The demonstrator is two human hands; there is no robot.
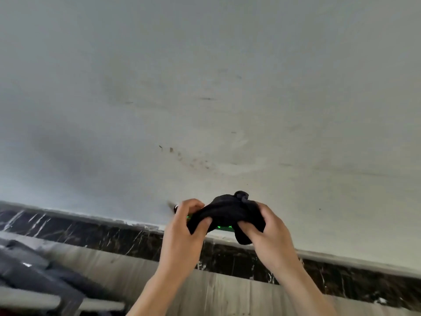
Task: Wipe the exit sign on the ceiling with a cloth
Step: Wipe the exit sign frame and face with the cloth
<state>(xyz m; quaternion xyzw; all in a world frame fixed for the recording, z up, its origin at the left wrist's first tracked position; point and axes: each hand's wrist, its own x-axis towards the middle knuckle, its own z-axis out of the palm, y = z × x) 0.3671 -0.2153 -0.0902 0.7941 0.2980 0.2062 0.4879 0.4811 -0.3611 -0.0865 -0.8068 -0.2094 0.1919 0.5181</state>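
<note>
Exit sign with green glowing lights (224, 227) hangs just under the pale grey ceiling (205, 87), close to where the ceiling meets the dark marble band of the wall (91, 229). Most of the sign is hidden. Only small green bits peek out, one beside the left thumb and one strip low down between the two hands.

A bunched black soft cloth (230, 213) lies over the sign and covers it. Both hands reach up to it. The left hand (184, 233) has its grip closed on the left end of the cloth, with the fingers curled over the top. The right hand (266, 233) has its grip closed on the right end, and a bit of cloth hangs down below it.

The sign's long side seems to run left to right, from one hand to the other. So the sign sits right behind the cloth, between the two grips, and both hands look equally near to it. A wipe would likely need to slide sideways along that long side. The cloth is bunched up, so it might miss the ends.
</note>
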